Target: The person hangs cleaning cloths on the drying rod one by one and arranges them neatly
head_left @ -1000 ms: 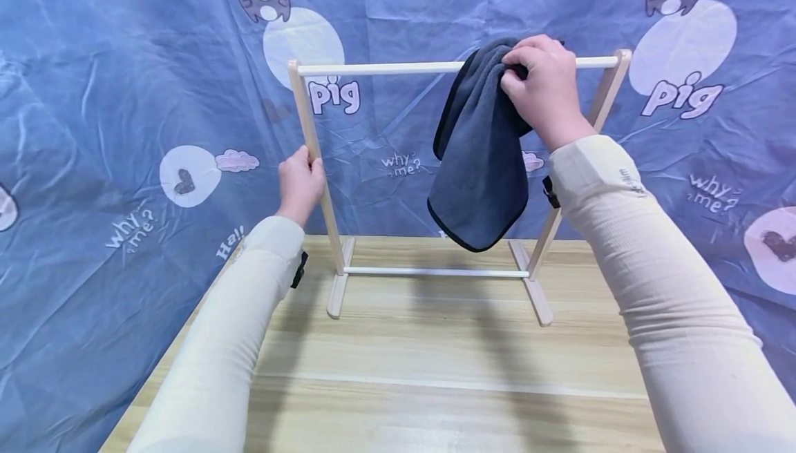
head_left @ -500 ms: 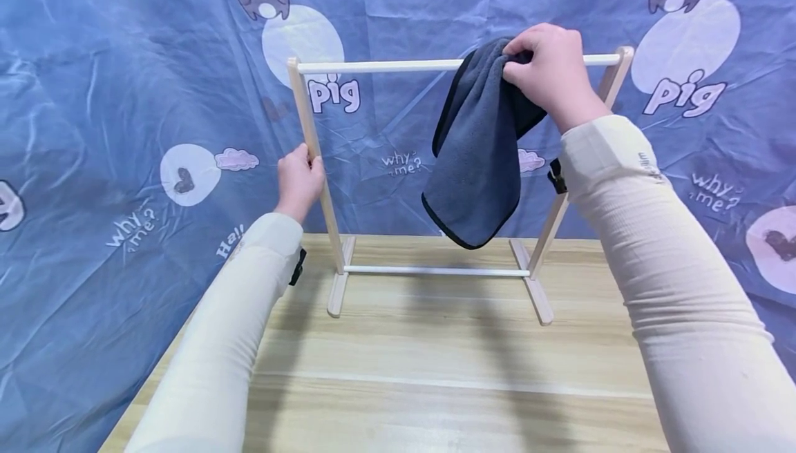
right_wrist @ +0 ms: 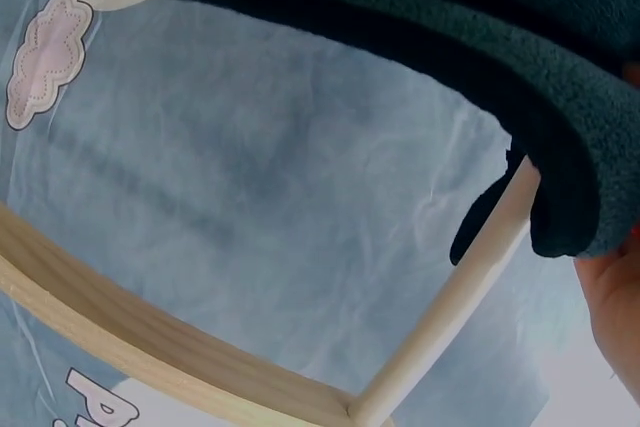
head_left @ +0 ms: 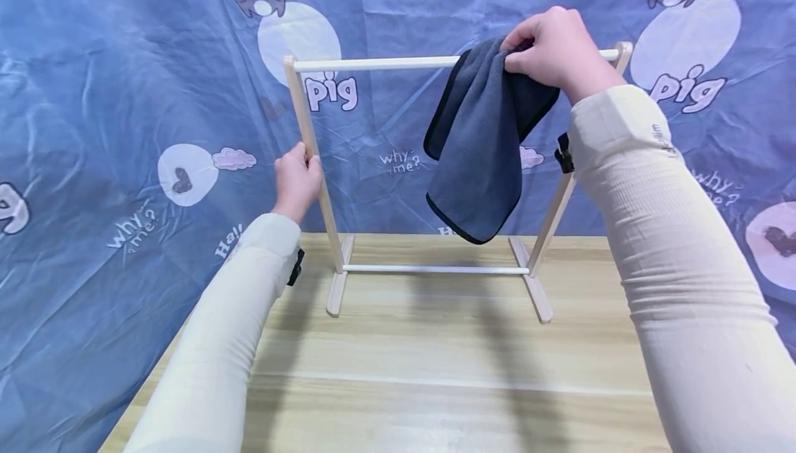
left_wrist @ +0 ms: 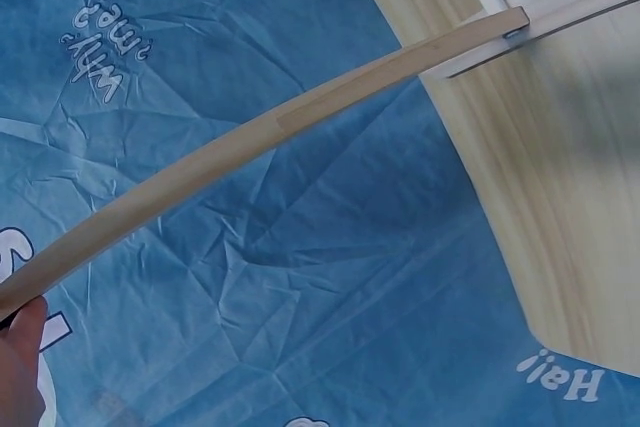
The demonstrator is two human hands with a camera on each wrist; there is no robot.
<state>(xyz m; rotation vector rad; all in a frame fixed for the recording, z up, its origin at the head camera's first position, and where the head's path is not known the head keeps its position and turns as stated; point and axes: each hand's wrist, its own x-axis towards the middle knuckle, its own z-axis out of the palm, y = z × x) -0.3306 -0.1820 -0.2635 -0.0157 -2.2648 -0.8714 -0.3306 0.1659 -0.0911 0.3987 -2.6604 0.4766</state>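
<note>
A dark grey towel (head_left: 479, 156) with black edging hangs over the white top bar (head_left: 379, 64) of a wooden rack, right of the bar's middle. My right hand (head_left: 553, 49) pinches the towel at the bar between thumb and fingers. In the right wrist view the towel's edge (right_wrist: 570, 177) wraps over the bar (right_wrist: 450, 297), with the thumb beside it. My left hand (head_left: 297, 180) grips the rack's left upright (head_left: 305, 114) about halfway up. The left wrist view shows that upright (left_wrist: 230, 152) running down to its foot, with part of the hand (left_wrist: 22, 362) at the lower left.
The rack's feet (head_left: 338, 294) stand on a light wood table (head_left: 423, 356), joined by a white lower bar (head_left: 435, 270). Close behind and to the left hangs a blue printed cloth (head_left: 155, 59). The right upright (head_left: 553, 222) is partly hidden by the right arm.
My right hand has risen a little and shifted right, still pinching the towel. More of the towel's back flap shows to the right. The left hand keeps its grip on the upright.
</note>
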